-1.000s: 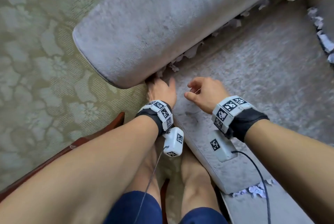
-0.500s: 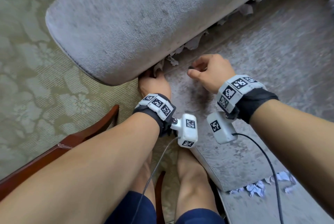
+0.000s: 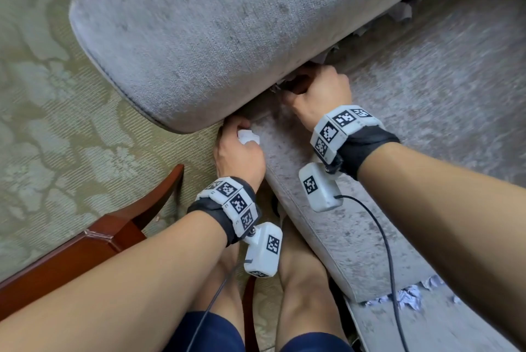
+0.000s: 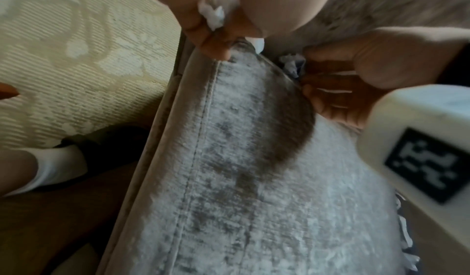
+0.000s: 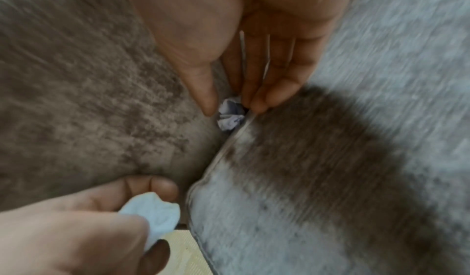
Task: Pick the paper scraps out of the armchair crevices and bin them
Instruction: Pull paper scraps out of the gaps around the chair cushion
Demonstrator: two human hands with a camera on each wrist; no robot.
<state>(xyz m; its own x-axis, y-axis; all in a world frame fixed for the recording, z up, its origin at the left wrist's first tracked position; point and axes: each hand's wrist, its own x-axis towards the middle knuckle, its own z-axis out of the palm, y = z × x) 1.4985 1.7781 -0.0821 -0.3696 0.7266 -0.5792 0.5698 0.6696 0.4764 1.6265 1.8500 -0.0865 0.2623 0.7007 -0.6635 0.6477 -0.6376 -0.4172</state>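
At the front corner of the seat cushion (image 3: 370,238), the left hand (image 3: 239,152) curls round a crumpled white scrap (image 3: 249,137). Farther back along the cushion's edge, the right hand (image 3: 318,92) pinches a bluish scrap (image 5: 230,116) wedged between cushion and armrest (image 3: 227,33).
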